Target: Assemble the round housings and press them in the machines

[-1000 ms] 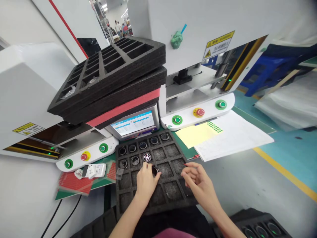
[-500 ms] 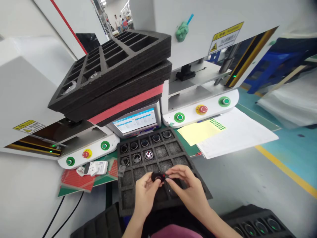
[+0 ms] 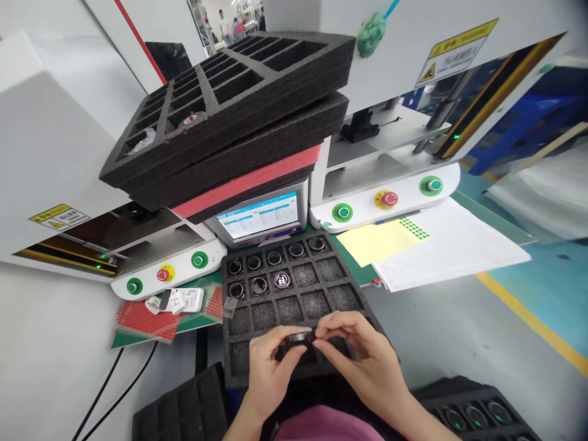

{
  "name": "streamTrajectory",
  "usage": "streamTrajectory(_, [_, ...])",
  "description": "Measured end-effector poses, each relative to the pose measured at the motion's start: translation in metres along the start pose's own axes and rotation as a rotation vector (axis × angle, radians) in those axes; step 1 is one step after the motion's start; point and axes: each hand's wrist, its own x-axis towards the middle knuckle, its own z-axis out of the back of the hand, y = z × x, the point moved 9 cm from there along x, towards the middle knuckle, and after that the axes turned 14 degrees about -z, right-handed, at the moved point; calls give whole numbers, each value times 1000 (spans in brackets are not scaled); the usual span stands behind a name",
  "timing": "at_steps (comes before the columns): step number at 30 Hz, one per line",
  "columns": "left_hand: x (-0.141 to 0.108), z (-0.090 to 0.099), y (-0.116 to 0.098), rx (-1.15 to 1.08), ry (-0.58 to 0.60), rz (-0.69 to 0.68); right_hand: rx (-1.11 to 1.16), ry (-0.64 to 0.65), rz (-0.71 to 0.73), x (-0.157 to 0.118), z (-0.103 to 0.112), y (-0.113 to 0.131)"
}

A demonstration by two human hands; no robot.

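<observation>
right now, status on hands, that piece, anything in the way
Left hand holds dark round piece. Right hand at its edge. Foam tray below. No obstruction seen.

Green bench top (image 3: 193, 318): on the left, red-marked sheets (image 3: 142, 321) lie flat near its front edge, close by the left machine's white button panel (image 3: 179, 272). Centre — a silver-framed monitor (image 3: 264, 220) stands behind a black foam tray (image 3: 375, 312), whose near end juts past the bench front. Right — a yellow sheet (image 3: 372, 242) overlaps large white paper (image 3: 450, 257), which overhangs the edge.
</observation>
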Motion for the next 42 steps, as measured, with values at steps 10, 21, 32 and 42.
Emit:
streamTrajectory(10, [-2,-1,-3,-28,7,-78,-62,29,40,-2,-2,-2])
streamTrajectory(21, [-22,31,27,-100,-272,100,-227,166,1,7,-24,-3])
streamTrajectory(32, [-104,173,109,-163,-1014,295,-409,390,-182,58,-169,-132])
streamTrajectory(42, [-111,158,116,-302,-878,362,-297,436,-331,58,-208,-156])
